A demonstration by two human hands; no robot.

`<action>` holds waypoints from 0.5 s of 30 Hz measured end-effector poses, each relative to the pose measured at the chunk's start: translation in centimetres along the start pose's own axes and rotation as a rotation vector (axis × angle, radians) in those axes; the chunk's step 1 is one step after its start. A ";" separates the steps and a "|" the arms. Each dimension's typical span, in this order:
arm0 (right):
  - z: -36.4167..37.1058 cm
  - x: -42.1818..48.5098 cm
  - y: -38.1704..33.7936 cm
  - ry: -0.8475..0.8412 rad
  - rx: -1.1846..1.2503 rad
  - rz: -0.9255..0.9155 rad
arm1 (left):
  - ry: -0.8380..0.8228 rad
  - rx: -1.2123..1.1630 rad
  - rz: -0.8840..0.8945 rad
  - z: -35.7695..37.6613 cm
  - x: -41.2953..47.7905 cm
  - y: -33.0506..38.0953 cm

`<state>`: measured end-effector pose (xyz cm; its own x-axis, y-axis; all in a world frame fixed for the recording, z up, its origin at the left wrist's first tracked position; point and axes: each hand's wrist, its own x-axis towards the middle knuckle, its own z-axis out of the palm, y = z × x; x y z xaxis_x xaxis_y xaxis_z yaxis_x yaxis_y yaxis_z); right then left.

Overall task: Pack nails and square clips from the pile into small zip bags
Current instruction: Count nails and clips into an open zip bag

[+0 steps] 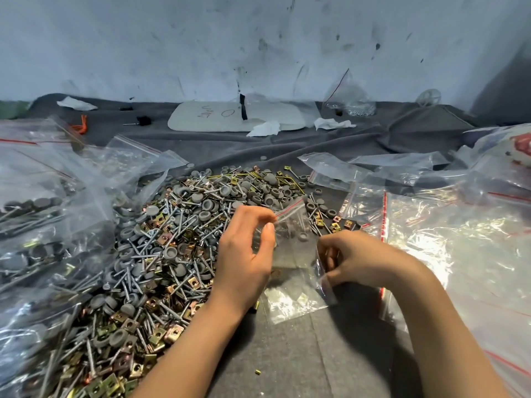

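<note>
Limp zip bag (290, 239) held beside the pile (172, 225)
Left hand (244, 254) pinches its mouth, right hand (356, 259) grips its lower side; slippery film, likely firmest at the zip strip (290, 210)

The left forearm comes in from 7 o'clock and reaches toward 1 o'clock, wrist straight, both arms bare. The left hand (244, 251) has its thumb side up, the fingers curled, and thumb and forefinger pinch the top edge of a small zip bag (293, 234). The right forearm comes in from 5 o'clock and runs toward 10 o'clock. The right hand (359, 259) lies at 3 o'clock from the left, apart from it, knuckles up, fingers curled in on the bag's clear edge.
</note>
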<state>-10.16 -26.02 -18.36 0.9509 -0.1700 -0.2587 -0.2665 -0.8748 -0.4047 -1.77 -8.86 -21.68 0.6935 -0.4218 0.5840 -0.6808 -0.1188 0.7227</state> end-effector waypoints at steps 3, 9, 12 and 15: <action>0.0 -0.5 0.2 -0.039 -0.034 0.039 | 0.030 -0.007 -0.020 0.0 0.0 -0.2; -0.2 -0.4 0.6 0.010 -0.047 0.050 | 0.065 -0.001 0.008 0.0 0.0 -0.2; -0.5 0.1 0.3 0.396 0.181 -0.078 | -0.003 0.021 0.056 0.1 -0.1 -0.4; -0.7 -0.1 -0.6 0.878 0.654 -0.368 | -0.098 0.042 0.146 0.3 -0.2 -0.4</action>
<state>-9.97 -25.79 -17.49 0.7018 -0.4351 0.5641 0.2626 -0.5781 -0.7726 -1.69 -9.00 -22.25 0.5614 -0.5227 0.6415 -0.7835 -0.0862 0.6154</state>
